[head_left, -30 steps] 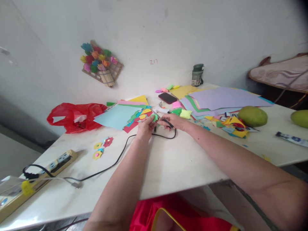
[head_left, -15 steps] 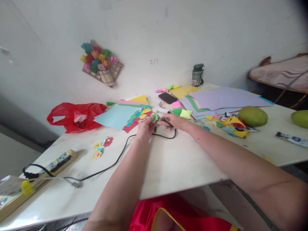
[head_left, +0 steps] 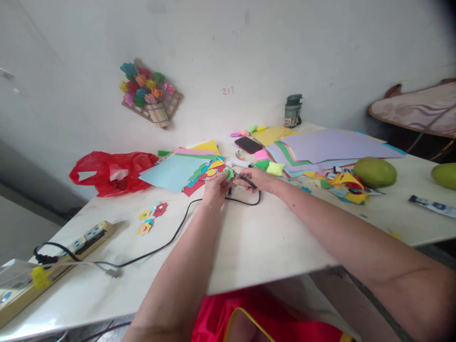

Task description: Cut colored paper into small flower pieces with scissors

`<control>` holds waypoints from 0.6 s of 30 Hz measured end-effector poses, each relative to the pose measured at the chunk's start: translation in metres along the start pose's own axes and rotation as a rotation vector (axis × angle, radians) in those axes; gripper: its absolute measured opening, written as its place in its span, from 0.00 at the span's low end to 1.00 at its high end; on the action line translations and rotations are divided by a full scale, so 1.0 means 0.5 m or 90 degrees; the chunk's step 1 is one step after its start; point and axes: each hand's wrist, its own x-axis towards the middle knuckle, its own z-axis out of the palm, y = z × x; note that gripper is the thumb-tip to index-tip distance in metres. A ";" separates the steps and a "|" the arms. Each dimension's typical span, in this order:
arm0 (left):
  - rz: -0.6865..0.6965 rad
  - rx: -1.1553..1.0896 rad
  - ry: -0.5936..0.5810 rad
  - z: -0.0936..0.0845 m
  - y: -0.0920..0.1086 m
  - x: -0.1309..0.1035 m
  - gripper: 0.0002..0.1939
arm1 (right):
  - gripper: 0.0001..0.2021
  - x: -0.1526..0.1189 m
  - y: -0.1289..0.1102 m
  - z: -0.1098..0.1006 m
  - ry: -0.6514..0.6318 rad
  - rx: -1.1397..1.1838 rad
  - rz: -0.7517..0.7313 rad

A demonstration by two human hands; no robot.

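Observation:
Between the thumb and fingers of my left hand (head_left: 215, 188) is a small piece of green paper (head_left: 230, 174). My right hand (head_left: 254, 179) is closed on the black handles of a pair of scissors (head_left: 245, 180), whose blades point up and left beside the green paper. Whether the blades touch the paper I cannot tell. Just beyond my left hand lie cut shapes of coloured paper (head_left: 199, 177) in red, yellow, blue and green. A white glue gun (head_left: 241, 163) lies behind my hands, partly hidden.
Paper flowers (head_left: 144, 229) lie on the left of the table, near a power strip (head_left: 90, 236) with a black cord (head_left: 178, 231). A red plastic bag (head_left: 103, 178), a phone (head_left: 248, 145), purple sheets (head_left: 335, 145), paper scraps (head_left: 347, 187), a bottle (head_left: 292, 111) and green mangoes (head_left: 375, 172) stand around.
Almost nothing differs. The green paper and the scissors have shifted very slightly in my hands; everything else on the table stays where it was.

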 end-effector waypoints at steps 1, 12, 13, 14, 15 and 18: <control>0.001 -0.002 0.000 0.000 0.000 0.000 0.05 | 0.17 0.002 0.004 0.000 0.001 0.002 -0.001; 0.004 0.007 -0.003 -0.004 -0.003 0.004 0.06 | 0.18 0.001 0.004 0.000 -0.001 0.037 -0.006; 0.006 0.005 -0.004 -0.004 -0.003 0.004 0.06 | 0.18 -0.002 -0.001 0.000 -0.005 0.038 -0.004; 0.009 0.001 -0.005 -0.004 -0.003 0.004 0.06 | 0.18 -0.006 -0.006 -0.001 -0.009 0.036 0.000; 0.012 -0.003 -0.007 -0.004 -0.003 0.003 0.06 | 0.18 -0.009 -0.011 -0.001 -0.015 0.031 0.009; 0.014 -0.005 -0.017 -0.004 -0.002 0.001 0.06 | 0.17 -0.017 -0.021 -0.003 -0.024 0.028 0.025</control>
